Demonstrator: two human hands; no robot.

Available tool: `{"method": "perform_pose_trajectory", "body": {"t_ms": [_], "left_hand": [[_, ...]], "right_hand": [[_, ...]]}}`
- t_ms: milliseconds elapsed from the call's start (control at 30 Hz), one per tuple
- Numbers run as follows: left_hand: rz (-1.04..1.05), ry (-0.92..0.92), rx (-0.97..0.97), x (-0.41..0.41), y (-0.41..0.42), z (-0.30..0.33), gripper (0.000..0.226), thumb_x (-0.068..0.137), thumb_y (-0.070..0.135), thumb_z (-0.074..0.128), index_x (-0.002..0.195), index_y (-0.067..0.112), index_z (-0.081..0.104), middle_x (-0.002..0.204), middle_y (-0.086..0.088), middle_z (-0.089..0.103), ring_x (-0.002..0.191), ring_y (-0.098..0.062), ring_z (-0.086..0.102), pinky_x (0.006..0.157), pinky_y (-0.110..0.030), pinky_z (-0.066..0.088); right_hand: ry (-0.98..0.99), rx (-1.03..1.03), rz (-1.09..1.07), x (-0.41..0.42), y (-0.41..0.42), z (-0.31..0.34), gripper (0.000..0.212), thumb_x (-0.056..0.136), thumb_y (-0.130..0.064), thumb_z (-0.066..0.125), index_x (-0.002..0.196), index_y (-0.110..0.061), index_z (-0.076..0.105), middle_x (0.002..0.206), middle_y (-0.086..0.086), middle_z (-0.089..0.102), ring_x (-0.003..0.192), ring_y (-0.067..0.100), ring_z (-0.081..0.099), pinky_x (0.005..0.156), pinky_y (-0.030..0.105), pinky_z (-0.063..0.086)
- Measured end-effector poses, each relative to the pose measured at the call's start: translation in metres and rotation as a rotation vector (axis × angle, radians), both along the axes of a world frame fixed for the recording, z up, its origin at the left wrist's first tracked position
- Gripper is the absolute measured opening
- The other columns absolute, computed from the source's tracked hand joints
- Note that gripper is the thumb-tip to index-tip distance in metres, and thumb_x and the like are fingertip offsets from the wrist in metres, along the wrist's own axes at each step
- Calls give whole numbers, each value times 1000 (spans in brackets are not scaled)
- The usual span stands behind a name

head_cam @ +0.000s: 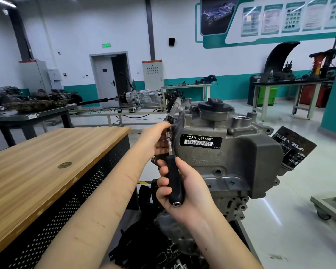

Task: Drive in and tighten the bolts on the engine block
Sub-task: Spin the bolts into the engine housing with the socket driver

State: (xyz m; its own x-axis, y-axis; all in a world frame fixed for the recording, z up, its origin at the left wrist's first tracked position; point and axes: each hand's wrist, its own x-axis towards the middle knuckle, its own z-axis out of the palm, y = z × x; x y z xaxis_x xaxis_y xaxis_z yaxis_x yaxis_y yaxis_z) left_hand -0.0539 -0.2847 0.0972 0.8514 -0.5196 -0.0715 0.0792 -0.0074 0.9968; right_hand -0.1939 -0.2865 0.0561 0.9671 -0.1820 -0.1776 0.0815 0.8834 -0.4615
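Hands steady driver at engine's left flank

Nearest the camera, the right hand wraps its fingers round the black handle of the driver, low against the engine, likely so the wrist can twist it. The shaft rises from the handle along the engine's left face. Higher up, the left hand pinches the shaft near its tip, apparently to keep the socket seated on a bolt; the bolt itself is hidden behind the fingers. Left of the engine stands a wooden bench. Beyond the engine, a gearbox sits on a frame.
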Motion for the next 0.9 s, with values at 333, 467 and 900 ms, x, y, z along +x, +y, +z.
{"method": "perform_pose_trajectory", "body": {"t_ms": [333, 467, 900], "left_hand": [[4, 51, -73, -1, 5, -6, 20, 90, 25, 53, 74, 12, 55, 65, -1, 54, 55, -15, 51, 36, -16, 43], [15, 48, -94, 1, 7, -11, 19, 90, 24, 54, 75, 12, 56, 60, -1, 58, 48, -13, 56, 36, -17, 45], [184, -485, 76, -4, -5, -15, 31, 90, 29, 57, 81, 1, 66, 66, -10, 59, 56, -18, 53, 48, -18, 43]], "right_hand": [[22, 15, 11, -1, 0, -3, 31, 95, -29, 44, 85, -4, 58, 51, 0, 50, 33, 9, 40, 29, 12, 29], [26, 20, 22, -2, 2, -5, 31, 95, -29, 44, 86, -4, 58, 52, 1, 49, 34, 9, 40, 29, 13, 29], [32, 45, 8, -5, -4, -6, 32, 95, -30, 44, 87, -3, 59, 52, 1, 50, 33, 9, 41, 29, 13, 30]]}}
